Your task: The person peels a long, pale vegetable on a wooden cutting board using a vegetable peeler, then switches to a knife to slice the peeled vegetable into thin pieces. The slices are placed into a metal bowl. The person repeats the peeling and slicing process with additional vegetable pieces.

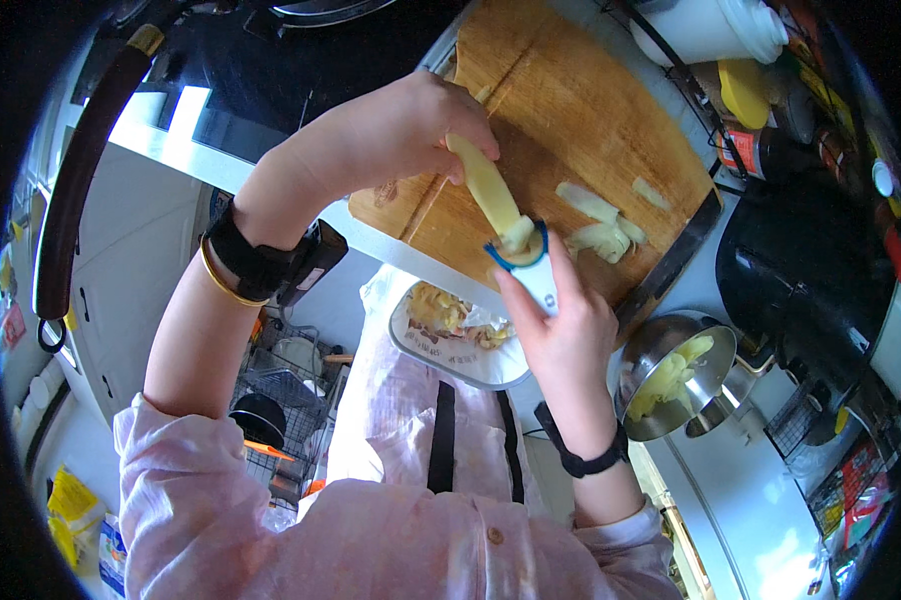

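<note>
My left hand (450, 124) grips the upper end of a long, pale yellow peeled vegetable piece (488, 187) above the wooden cutting board (585, 97). Its lower end meets the blue-edged head of a white peeler (538, 281), which my right hand (570, 330) holds by the handle. Where the two meet, a pale shaving bunches at the peeler's head, and the blade itself is hard to make out. Several thin pale slices (604, 236) lie on the board, to the right of the peeler.
A paper-lined bin (458, 360) containing peelings stands below the counter edge, against my body. Right of the board, a metal bowl (638, 375) holds pale yellow slices. A black cooktop (270, 82) lies at the upper left, with a dark-handled pan (83, 195) hanging over the left side.
</note>
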### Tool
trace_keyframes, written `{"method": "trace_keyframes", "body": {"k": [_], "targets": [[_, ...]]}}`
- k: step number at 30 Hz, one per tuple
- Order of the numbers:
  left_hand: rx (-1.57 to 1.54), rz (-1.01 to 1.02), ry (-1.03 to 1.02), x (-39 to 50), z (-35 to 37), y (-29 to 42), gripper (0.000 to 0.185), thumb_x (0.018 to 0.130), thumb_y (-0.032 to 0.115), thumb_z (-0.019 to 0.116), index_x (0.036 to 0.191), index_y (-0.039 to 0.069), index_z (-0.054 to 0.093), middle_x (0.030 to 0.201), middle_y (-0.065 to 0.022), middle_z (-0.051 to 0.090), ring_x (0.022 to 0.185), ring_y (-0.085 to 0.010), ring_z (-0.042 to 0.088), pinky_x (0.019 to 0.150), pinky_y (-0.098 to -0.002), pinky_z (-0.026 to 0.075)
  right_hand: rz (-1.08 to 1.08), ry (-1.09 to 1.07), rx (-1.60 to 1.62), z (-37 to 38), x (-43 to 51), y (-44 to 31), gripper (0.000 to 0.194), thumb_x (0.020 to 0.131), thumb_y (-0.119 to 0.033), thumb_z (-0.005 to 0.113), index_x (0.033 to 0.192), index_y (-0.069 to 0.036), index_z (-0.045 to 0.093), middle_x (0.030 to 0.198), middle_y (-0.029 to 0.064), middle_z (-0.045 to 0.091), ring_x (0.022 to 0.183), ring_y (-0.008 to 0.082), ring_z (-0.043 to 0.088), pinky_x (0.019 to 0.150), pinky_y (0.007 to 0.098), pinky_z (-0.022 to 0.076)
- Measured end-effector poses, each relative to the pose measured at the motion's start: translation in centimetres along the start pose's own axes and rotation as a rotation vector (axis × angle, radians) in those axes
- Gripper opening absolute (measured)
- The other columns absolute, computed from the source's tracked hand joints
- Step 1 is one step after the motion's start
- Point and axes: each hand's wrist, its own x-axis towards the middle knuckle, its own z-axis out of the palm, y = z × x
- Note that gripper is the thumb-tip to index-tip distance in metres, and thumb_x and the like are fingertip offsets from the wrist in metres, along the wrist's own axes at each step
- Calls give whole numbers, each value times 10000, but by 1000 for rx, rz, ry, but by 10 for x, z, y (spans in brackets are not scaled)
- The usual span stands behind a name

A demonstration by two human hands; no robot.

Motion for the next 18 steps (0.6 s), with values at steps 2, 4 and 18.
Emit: {"method": "trace_keyframes", "body": {"k": [2, 4, 18], "targets": [[7, 7, 4, -1, 0, 0, 247, 849, 56, 818, 1095, 39, 801, 1094, -122, 775, 1035, -292, 735, 943, -379, 607, 70, 30, 82, -12, -15, 9, 565, 910, -375, 812, 1310, 4, 683, 910, 234, 758, 772, 372, 773, 637, 455, 605], [3, 4, 11, -2, 1, -1, 246, 852, 56, 815, 1096, 36, 801, 1094, -123, 775, 1046, -292, 735, 952, -379, 607, 147, 90, 108, -26, -25, 19, 576, 884, -343, 853, 1305, 11, 684, 911, 220, 760, 800, 356, 778, 677, 441, 610], [-5, -27, -50, 0, -6, 3, 240, 858, 55, 817, 1096, 36, 799, 1087, -125, 770, 1028, -292, 731, 938, -377, 603, 66, 142, 324, -26, -4, -3, 559, 937, -331, 805, 1330, 32, 645, 982, 215, 768, 836, 343, 781, 703, 425, 615]]}}
